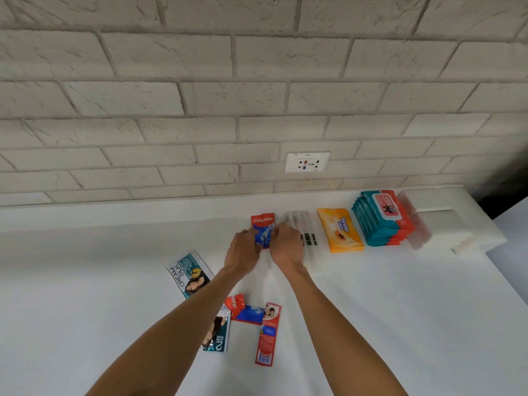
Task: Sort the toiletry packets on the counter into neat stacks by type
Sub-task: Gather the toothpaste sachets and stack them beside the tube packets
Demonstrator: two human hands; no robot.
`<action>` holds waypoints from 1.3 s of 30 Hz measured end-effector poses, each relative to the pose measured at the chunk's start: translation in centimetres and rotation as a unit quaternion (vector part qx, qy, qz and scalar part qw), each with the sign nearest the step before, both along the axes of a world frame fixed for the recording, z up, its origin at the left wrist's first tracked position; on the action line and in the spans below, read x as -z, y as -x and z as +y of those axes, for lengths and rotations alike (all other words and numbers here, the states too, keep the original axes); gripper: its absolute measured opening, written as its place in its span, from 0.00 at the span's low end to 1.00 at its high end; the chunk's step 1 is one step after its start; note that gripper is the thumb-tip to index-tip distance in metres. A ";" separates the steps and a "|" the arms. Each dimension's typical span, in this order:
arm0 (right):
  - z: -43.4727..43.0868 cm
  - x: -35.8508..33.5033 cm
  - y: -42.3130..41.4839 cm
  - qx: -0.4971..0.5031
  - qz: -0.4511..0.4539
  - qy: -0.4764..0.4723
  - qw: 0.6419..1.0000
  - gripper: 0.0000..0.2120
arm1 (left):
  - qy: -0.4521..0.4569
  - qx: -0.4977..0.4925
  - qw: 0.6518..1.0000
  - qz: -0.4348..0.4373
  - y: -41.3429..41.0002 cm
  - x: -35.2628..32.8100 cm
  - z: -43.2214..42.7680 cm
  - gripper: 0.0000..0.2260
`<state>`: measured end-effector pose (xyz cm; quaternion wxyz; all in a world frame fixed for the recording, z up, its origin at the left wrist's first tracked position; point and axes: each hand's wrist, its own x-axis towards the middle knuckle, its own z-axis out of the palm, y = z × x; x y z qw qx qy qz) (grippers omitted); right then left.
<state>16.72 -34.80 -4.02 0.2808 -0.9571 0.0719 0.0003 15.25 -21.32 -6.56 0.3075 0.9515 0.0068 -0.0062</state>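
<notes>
White counter (pixel 400 310): Colgate sachets (pixel 247 312), Cream Silk sachet (pixel 185 274), orange wipes (pixel 341 234), teal wipes stack (pixel 380 221), possibly toothbrush sleeves (pixel 310 238).

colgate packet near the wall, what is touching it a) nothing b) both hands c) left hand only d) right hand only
b: the left hand and the right hand each grip a side edge of the Colgate packet.

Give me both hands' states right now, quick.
Left hand: pinches the left edge of the Colgate packet.
Right hand: pinches the same packet's right edge.
</notes>
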 end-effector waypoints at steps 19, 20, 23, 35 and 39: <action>0.9 0.8 13.3 -0.197 0.047 0.028 0.979 0.20 | -0.008 0.025 1.000 -0.008 13.1 -0.2 6.3 0.13; 1.1 1.0 13.7 -0.212 0.046 0.054 0.975 0.22 | -0.014 0.026 1.000 0.009 13.5 -0.1 6.4 0.15; 1.6 1.7 14.7 -0.246 0.041 0.114 0.962 0.25 | -0.025 0.030 0.998 0.040 14.6 0.5 6.6 0.19; 2.3 2.5 15.1 -0.205 0.059 0.150 0.965 0.23 | -0.037 0.004 0.998 0.057 16.0 0.9 7.9 0.17; 1.6 2.3 14.2 -0.169 0.092 0.090 0.977 0.16 | -0.041 0.005 0.997 0.064 16.0 0.8 8.1 0.16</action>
